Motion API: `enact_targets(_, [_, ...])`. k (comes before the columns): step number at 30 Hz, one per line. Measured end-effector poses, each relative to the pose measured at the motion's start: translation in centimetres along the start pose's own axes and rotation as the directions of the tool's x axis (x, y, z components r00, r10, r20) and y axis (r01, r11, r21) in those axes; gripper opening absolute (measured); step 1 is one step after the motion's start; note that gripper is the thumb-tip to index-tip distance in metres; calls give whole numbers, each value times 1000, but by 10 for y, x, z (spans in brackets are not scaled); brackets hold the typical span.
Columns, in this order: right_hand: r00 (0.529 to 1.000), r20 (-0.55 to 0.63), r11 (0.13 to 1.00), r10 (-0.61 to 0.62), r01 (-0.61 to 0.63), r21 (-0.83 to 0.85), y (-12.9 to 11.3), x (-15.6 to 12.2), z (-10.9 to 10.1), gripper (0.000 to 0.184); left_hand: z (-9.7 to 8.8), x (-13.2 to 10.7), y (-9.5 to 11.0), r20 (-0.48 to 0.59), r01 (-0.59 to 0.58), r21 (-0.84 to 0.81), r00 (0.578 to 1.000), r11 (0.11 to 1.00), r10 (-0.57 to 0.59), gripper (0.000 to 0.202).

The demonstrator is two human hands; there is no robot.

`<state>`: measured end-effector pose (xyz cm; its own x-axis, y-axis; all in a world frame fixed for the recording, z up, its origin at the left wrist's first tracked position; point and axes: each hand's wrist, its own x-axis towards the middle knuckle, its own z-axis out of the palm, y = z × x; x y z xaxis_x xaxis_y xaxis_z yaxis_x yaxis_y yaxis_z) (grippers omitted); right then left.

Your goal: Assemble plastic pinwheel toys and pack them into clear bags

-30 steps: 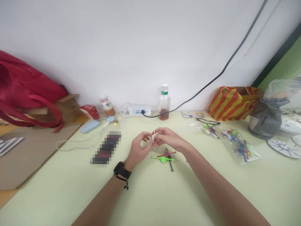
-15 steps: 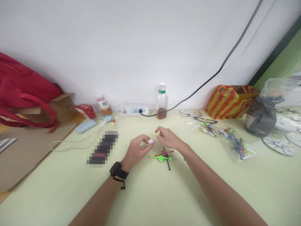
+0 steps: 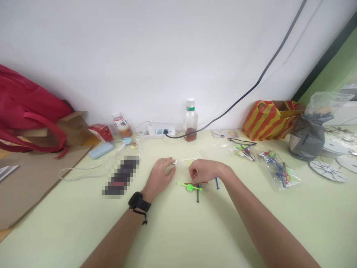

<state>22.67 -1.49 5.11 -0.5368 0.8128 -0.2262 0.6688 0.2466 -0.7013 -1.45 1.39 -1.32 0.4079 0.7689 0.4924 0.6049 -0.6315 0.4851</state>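
Observation:
My left hand [image 3: 160, 174] rests on the table with its fingers curled and a small white disc [image 3: 175, 162] at the fingertips. My right hand [image 3: 205, 171] reaches down with pinched fingers over a cluster of plastic arrow pointers; what lies between the fingertips is hidden. A green arrow pointer [image 3: 189, 187] lies just below the fingers. Partly covered beside it are a red arrow pointer [image 3: 203, 184] and a black pointer [image 3: 198, 196]. Behind the hand lie a white pointer [image 3: 190, 159] and a yellow pointer [image 3: 189, 162]. A blue pointer [image 3: 217, 183] shows under my right wrist.
At the right are a bag of coloured pointers [image 3: 281, 173], loose pointers [image 3: 244, 152], slotted discs [image 3: 327, 171] and a striped bag [image 3: 270, 121]. A bottle [image 3: 190, 121] and power strip [image 3: 158, 130] stand by the wall. A pixelated dark object [image 3: 121, 175] lies left.
My right hand has moved down to the pointer cluster; the white and yellow pieces it held now lie on the table. My left hand has lowered slightly, still with the white disc.

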Motion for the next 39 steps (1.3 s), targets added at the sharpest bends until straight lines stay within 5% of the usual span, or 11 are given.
enact_targets(8, [982,-182,996,48,-35,78,-4,-2,-7,8,-14,4,24,-155,-42,-82,987,996,29,15])
enact_targets(13, [922,-384,995,-49,79,63,-15,10,7,4,-20,0,46,-50,-120,-213,992,970,111,23])
enact_targets(18, [926,-375,948,-40,154,278,-27,15,16,21,-17,0,45,-65,-67,-288,997,955,50,15])
enact_targets(23, [954,-293,797,62,129,589,-28,16,15,21,-17,3,41,-109,-29,-406,994,913,-17,14])
enact_targets(26, [967,-245,759,70,108,642,-25,20,16,11,-19,4,42,-104,-74,-375,994,924,37,13])
enact_targets(33, [966,-209,635,150,68,770,-20,25,21,29,-36,10,42,-29,-201,-236,979,951,200,16])
enact_targets(39, [995,-104,729,-2,73,681,-25,22,22,6,-51,10,47,156,-182,-220,963,958,219,11])
